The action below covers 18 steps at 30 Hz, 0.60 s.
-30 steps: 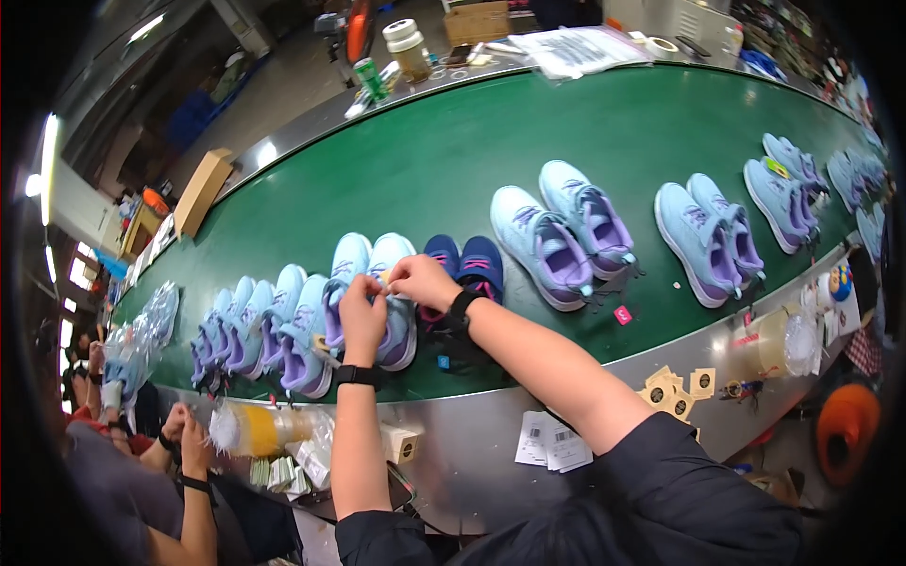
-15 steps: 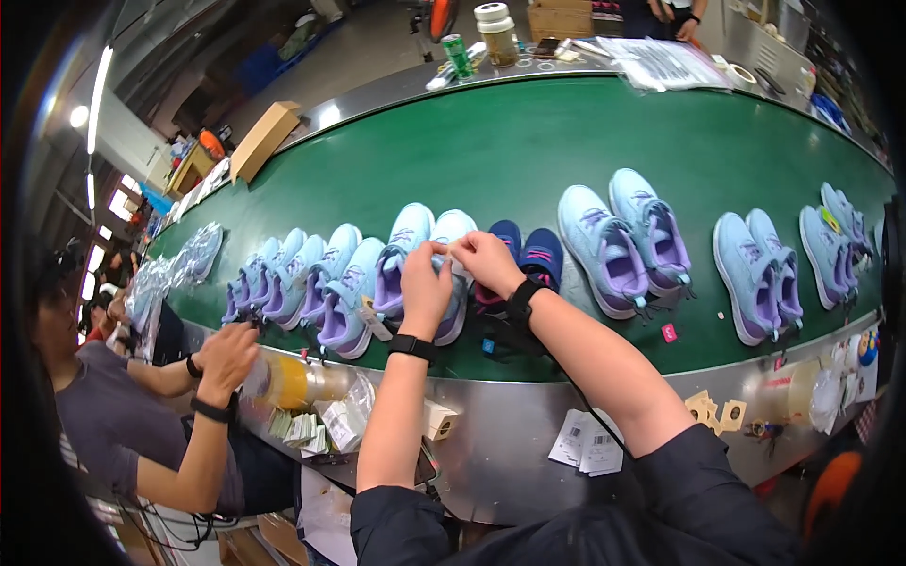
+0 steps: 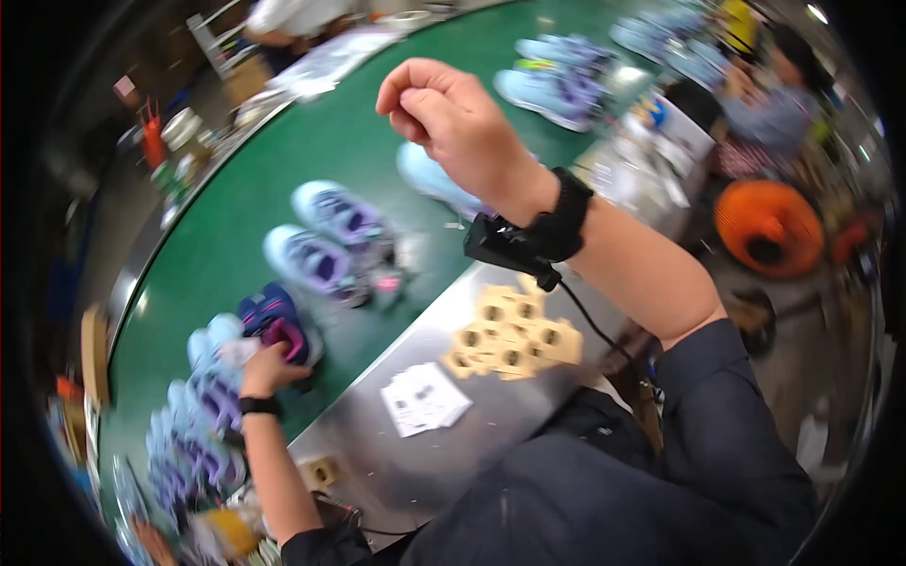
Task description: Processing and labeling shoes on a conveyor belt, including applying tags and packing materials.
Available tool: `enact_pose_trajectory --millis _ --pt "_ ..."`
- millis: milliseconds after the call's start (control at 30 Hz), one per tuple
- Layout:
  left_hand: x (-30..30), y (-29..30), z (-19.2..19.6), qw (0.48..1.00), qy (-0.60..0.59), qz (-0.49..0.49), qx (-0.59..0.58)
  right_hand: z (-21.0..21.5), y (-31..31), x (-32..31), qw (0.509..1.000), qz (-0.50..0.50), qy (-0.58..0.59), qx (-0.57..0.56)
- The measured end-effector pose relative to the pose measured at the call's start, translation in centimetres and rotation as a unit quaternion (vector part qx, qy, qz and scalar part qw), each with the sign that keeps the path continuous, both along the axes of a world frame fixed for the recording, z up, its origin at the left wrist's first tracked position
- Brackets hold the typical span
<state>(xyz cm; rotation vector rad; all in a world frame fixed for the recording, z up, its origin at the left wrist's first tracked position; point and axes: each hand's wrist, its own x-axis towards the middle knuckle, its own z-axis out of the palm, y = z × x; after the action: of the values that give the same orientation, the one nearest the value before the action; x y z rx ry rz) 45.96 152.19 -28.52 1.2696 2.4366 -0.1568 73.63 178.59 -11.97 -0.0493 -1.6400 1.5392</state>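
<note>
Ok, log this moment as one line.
left hand: on dark blue shoe | right hand: raised, closed, contents unclear | green belt: pale blue shoes

tan tags (image 3: 514, 332): small cardboard pieces with dark holes, clustered on the steel desk (image 3: 453, 453) edge.
white labels (image 3: 425, 398): printed paper slips, just left of the tan tags.
white sheets (image 3: 330, 61): blurred, far across the green belt (image 3: 311, 160) from the tan tags.

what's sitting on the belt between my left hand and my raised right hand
In the head view, a pair of light blue shoes with purple insides lies on the green belt between the left hand and right hand.
</note>
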Motion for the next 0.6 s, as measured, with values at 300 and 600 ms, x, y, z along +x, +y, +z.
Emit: enact_pose_trajectory --millis 300,600 --pt "-1.5 0.1 1.0 0.973 0.003 0.072 0.218 -8.5 2.9 36.3 0.888 -0.402 -0.208 -0.082" --pt "5.6 2.2 7.6 0.867 -0.172 0.171 0.435 -32.9 2.4 47.0 0.804 -0.396 -0.368 -0.247"
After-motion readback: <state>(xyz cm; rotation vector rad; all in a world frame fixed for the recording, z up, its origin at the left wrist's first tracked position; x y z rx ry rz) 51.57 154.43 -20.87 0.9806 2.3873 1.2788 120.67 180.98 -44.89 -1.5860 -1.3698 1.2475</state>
